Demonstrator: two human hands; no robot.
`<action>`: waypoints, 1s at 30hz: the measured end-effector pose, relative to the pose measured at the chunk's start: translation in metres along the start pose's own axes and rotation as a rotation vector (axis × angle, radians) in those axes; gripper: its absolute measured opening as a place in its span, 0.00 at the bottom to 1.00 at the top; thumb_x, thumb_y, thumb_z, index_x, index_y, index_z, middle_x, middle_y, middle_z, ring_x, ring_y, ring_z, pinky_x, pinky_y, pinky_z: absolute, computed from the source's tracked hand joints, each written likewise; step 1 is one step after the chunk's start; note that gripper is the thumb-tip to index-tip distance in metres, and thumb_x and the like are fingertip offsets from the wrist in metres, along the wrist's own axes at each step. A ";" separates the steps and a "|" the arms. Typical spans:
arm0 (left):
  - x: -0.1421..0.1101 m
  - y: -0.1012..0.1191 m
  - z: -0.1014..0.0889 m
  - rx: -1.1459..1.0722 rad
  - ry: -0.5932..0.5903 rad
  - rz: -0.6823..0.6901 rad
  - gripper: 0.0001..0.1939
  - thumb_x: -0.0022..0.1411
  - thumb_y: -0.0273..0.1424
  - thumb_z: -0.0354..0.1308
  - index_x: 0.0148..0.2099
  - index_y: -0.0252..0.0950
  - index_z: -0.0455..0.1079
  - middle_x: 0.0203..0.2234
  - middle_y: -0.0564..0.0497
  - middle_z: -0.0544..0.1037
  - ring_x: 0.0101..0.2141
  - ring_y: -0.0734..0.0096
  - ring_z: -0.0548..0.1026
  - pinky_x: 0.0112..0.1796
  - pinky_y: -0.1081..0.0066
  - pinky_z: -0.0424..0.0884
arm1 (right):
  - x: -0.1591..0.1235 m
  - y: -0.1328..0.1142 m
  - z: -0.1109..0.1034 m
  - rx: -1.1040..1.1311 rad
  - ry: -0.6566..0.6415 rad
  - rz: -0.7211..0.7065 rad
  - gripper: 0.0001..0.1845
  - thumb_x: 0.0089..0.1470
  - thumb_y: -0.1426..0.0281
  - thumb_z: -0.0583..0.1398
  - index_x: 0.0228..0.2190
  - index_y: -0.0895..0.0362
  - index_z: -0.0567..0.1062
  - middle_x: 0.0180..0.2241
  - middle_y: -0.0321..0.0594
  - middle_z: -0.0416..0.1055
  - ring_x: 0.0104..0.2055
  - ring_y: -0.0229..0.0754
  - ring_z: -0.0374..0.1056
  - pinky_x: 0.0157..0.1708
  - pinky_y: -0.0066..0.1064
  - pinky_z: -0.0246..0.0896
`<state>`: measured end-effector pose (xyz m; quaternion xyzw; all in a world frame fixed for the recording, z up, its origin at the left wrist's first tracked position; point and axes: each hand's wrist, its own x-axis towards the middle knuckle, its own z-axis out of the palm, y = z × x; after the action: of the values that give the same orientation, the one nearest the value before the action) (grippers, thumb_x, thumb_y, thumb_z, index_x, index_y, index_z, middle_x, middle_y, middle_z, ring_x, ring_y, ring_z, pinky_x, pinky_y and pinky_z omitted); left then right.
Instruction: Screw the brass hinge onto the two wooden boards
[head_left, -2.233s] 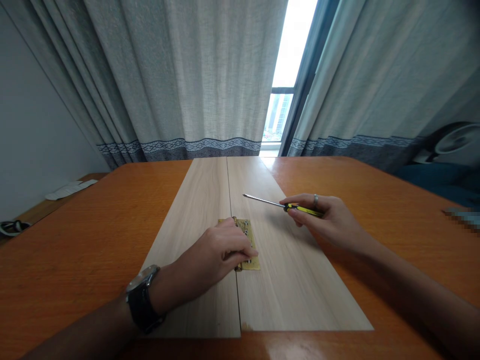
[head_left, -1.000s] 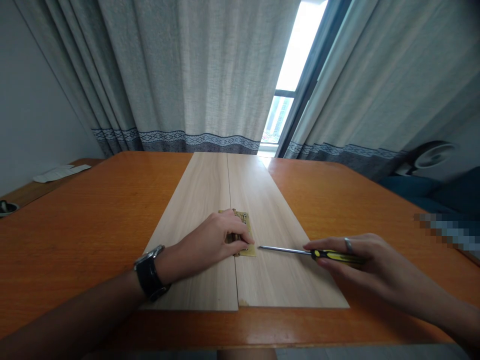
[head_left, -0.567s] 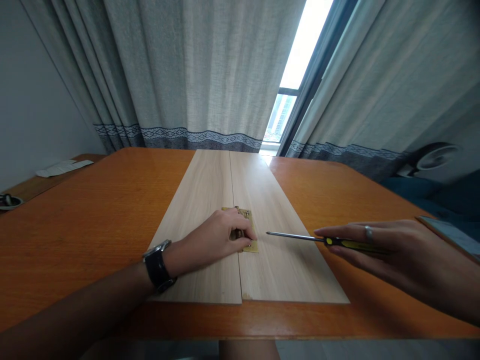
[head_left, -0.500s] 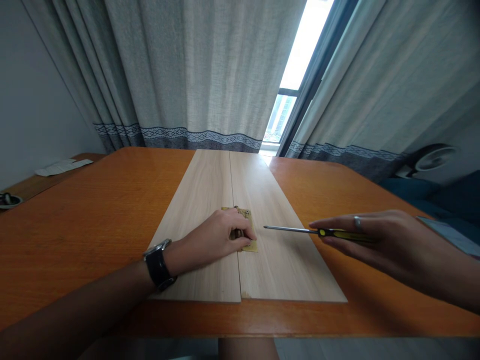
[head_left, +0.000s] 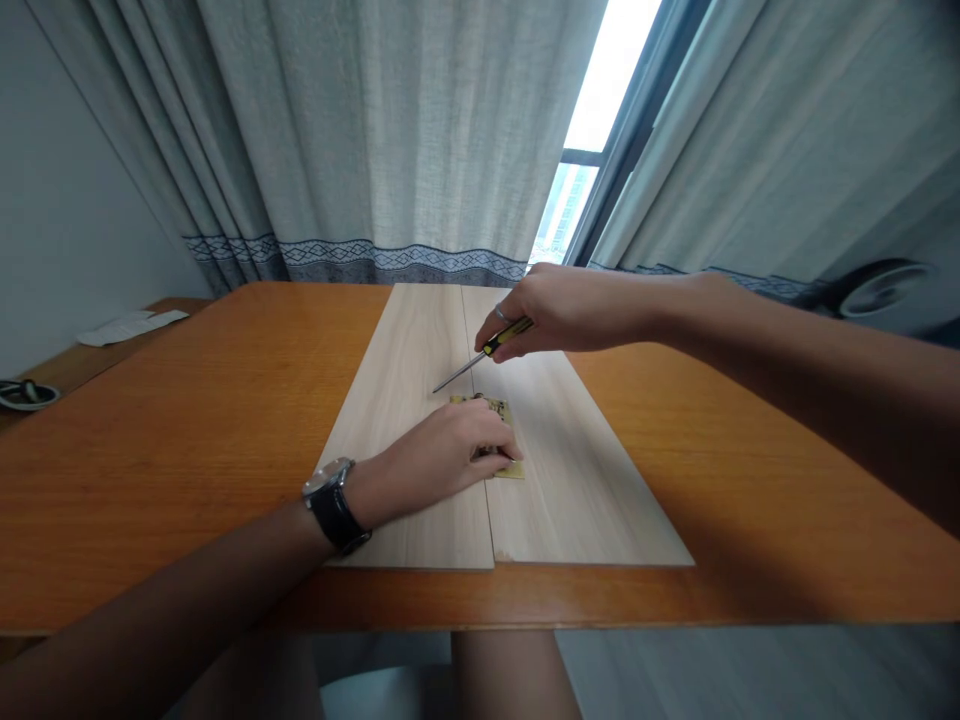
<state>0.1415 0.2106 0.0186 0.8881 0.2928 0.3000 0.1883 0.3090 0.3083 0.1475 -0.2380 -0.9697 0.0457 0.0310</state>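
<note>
Two pale wooden boards, a left board (head_left: pixel 409 340) and a right board (head_left: pixel 577 480), lie side by side with a thin seam between them. A brass hinge (head_left: pixel 499 408) straddles that seam, partly covered by my left hand (head_left: pixel 457 445), whose bent fingers hold it down at its right leaf. My right hand (head_left: pixel 566 305) grips a screwdriver (head_left: pixel 508 336) by its yellow and black handle. The shaft points down to the left, its tip over the left board just beyond the hinge; whether it touches the wood I cannot tell.
An orange-brown table (head_left: pixel 225 420) carries the boards. White papers (head_left: pixel 131 327) and a round white item with dark contents (head_left: pixel 28 394) lie at the far left. Grey curtains (head_left: pixel 420 130) hang behind the table, and a fan (head_left: pixel 877 290) stands at the right.
My right hand has swung left and away from me with the screwdriver, from the right side to above the boards beyond the hinge. My left hand stays at the hinge. The view has shifted slightly.
</note>
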 end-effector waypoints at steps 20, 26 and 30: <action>0.002 0.000 0.003 -0.265 0.070 -0.183 0.11 0.58 0.19 0.61 0.44 0.33 0.71 0.32 0.51 0.80 0.33 0.71 0.78 0.35 0.72 0.71 | -0.085 -0.041 -0.040 -0.105 -0.163 0.108 0.09 0.56 0.61 0.64 0.33 0.52 0.80 0.23 0.33 0.74 0.21 0.33 0.66 0.21 0.26 0.50; 0.001 -0.003 0.004 -0.324 0.042 -0.196 0.14 0.58 0.20 0.61 0.47 0.34 0.68 0.33 0.50 0.80 0.34 0.70 0.78 0.35 0.72 0.71 | -0.076 -0.042 -0.032 -0.142 -0.205 0.048 0.08 0.57 0.62 0.63 0.35 0.51 0.81 0.26 0.36 0.75 0.24 0.35 0.68 0.24 0.27 0.53; 0.002 -0.003 0.005 -0.319 0.040 -0.197 0.13 0.58 0.20 0.61 0.46 0.33 0.69 0.34 0.50 0.80 0.35 0.70 0.78 0.36 0.71 0.71 | -0.075 -0.042 -0.033 -0.171 -0.217 0.030 0.08 0.57 0.61 0.64 0.36 0.50 0.81 0.25 0.34 0.74 0.23 0.34 0.66 0.22 0.26 0.50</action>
<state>0.1444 0.2135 0.0143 0.8079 0.3306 0.3404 0.3495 0.3588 0.2393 0.1822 -0.2480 -0.9640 -0.0114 -0.0951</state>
